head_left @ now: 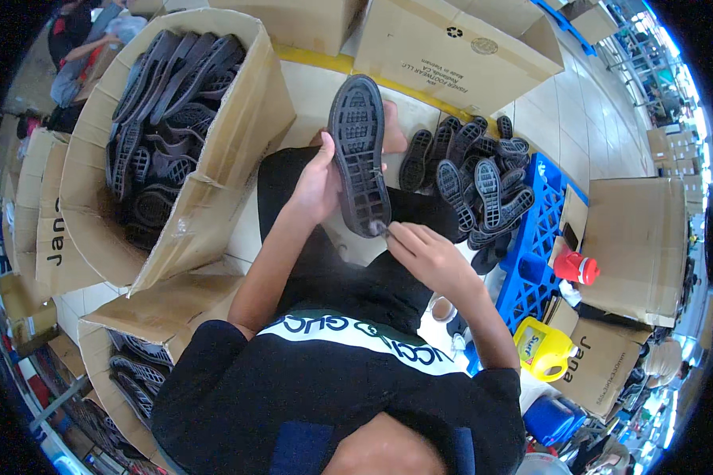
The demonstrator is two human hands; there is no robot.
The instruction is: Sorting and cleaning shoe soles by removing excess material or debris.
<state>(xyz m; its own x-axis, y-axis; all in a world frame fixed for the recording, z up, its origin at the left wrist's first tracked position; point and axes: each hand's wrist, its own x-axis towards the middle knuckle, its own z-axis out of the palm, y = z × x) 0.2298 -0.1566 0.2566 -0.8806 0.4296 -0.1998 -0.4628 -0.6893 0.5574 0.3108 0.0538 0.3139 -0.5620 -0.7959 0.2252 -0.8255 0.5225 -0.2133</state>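
A black shoe sole [359, 150] with a grid of open cells stands nearly upright in front of me, its cell side facing up at me. Along its left edge my left hand [318, 184] grips it, thumb on the rim and fingers behind. At the lower end of the sole my right hand [426, 252] is closed in a pinch. A small pale grey tuft [377, 228] shows at those fingertips against the sole; what kind of thing it is, I cannot make out. On the floor to the right lies a heap of similar soles [475, 174].
To my left stands an open cardboard box [206, 182] full of dark soles; another box [186, 305] with soles sits nearer. A blue plastic pallet [535, 214] borders the heap on the right. Beyond are a red jug [576, 267], a yellow bottle [540, 348] and a large carton [634, 237].
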